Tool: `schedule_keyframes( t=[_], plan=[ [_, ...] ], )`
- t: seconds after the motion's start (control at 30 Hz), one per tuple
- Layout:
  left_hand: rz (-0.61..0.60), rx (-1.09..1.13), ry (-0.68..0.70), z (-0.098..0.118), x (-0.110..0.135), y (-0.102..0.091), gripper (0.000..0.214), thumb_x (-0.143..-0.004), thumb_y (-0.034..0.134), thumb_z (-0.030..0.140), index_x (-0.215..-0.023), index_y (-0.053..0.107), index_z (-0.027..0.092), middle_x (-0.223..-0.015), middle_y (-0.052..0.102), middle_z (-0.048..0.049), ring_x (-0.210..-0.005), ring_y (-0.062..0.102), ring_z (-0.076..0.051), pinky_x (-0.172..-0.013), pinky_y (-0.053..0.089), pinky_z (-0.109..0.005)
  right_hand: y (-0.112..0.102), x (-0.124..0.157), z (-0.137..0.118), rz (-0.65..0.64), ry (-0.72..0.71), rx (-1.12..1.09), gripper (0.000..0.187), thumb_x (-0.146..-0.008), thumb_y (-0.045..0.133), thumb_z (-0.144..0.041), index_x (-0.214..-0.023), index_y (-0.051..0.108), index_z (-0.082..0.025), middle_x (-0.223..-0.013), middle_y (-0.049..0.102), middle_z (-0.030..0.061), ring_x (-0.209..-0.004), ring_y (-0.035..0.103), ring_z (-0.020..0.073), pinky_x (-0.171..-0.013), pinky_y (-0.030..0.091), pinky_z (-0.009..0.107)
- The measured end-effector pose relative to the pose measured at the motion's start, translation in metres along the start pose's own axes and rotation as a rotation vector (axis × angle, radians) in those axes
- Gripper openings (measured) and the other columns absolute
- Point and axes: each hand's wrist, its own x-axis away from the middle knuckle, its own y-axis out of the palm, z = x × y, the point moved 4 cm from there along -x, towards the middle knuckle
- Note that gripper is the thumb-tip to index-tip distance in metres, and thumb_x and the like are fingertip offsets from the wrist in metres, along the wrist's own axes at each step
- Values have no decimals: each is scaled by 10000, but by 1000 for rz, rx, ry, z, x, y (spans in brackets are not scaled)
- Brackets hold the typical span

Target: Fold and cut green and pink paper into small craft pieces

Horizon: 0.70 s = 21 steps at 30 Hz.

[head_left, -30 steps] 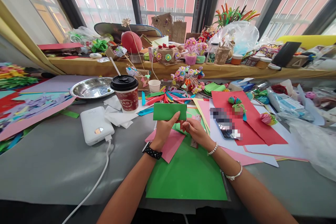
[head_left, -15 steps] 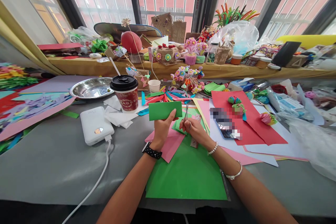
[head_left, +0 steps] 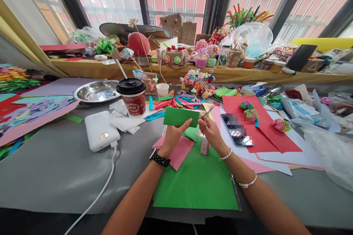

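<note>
My left hand (head_left: 175,137) grips a folded piece of green paper (head_left: 179,116), thumb on its near face and the fingers hidden behind. Close to the paper's right end, my right hand (head_left: 211,132) is closed around a pair of scissors (head_left: 206,114), whose blades point up and to the right. Whether the right fingers also touch the paper I cannot tell. Below both hands lies a large green sheet (head_left: 195,183), with a pink sheet (head_left: 182,151), a smaller green piece (head_left: 192,133) and a patterned strip (head_left: 204,145) on or beside it.
Left of my hands are a white power bank (head_left: 100,132) with a cable, a lidded cup (head_left: 132,97) and a metal plate (head_left: 96,91). Cut paper strips (head_left: 176,100) lie behind. To the right are a phone (head_left: 236,130) and red paper (head_left: 275,132).
The green paper and my left hand have shifted slightly right. My right hand has moved right and up, and the scissors have swung from upright to slanting rightward.
</note>
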Motion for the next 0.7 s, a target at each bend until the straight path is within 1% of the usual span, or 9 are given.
schedule_keyframes(
  t=[0.1, 0.2, 0.27, 0.37, 0.47, 0.5, 0.57, 0.63, 0.7],
  plan=[
    [-98, -15, 21, 1, 2, 5, 206, -617, 614, 273, -788, 589, 159, -866, 646, -44, -800, 590, -170, -736, 459, -288, -9, -1, -3, 102, -10, -48, 283, -715, 493, -449, -810, 477, -183, -766, 479, 19, -640, 446, 119, -517, 368, 220],
    [-132, 7, 20, 0, 2, 7, 218, -613, 617, 274, -798, 593, 161, -898, 640, -51, -822, 583, -177, -758, 452, -305, -13, -2, -5, 151, -39, -90, 224, -691, 539, -391, -774, 490, -189, -823, 474, 23, -728, 462, 134, -568, 391, 226],
    [-127, 31, -13, -2, 2, 6, 227, -608, 621, 275, -800, 597, 155, -904, 639, -55, -820, 584, -180, -750, 457, -305, -14, -3, -5, 161, -50, -130, 191, -690, 545, -366, -740, 492, -190, -854, 472, 27, -781, 467, 142, -591, 399, 229],
    [-118, 78, -71, -5, 1, 6, 239, -611, 619, 291, -801, 605, 146, -881, 645, -55, -795, 588, -183, -710, 468, -298, -13, -3, -4, 142, -49, -167, 174, -688, 550, -350, -709, 493, -187, -910, 471, 36, -860, 462, 157, -609, 406, 231],
    [-123, 120, -89, -8, 0, 5, 251, -637, 595, 322, -802, 616, 134, -841, 650, -59, -754, 590, -184, -675, 471, -299, -12, -3, -2, 139, -31, -157, 186, -684, 553, -363, -707, 499, -187, -928, 481, 43, -872, 465, 164, -597, 406, 231],
    [-109, 119, -76, -8, -1, 3, 253, -645, 589, 326, -805, 619, 133, -827, 649, -59, -745, 588, -183, -673, 469, -299, -13, -4, -1, 150, -23, -146, 192, -685, 550, -371, -710, 505, -187, -921, 488, 44, -862, 469, 163, -591, 403, 230],
    [-40, 77, -4, -7, -3, -2, 234, -652, 588, 319, -802, 630, 144, -810, 638, -53, -759, 577, -180, -694, 459, -297, -14, -4, 2, 179, 2, -118, 210, -694, 533, -392, -723, 519, -184, -897, 507, 47, -830, 478, 160, -582, 394, 231],
    [21, 5, 127, -2, -3, -7, 193, -667, 582, 295, -807, 643, 176, -867, 608, -48, -826, 551, -176, -749, 438, -296, -15, -5, 5, 194, 38, -104, 238, -701, 514, -413, -740, 531, -178, -863, 526, 47, -777, 483, 153, -575, 383, 235],
    [28, -79, 267, 5, -2, -9, 171, -700, 556, 262, -838, 647, 223, -981, 551, -44, -909, 509, -170, -808, 407, -298, -14, -5, 8, 163, 82, -134, 250, -703, 506, -419, -744, 537, -175, -818, 535, 37, -704, 476, 136, -558, 371, 235]
  ],
)
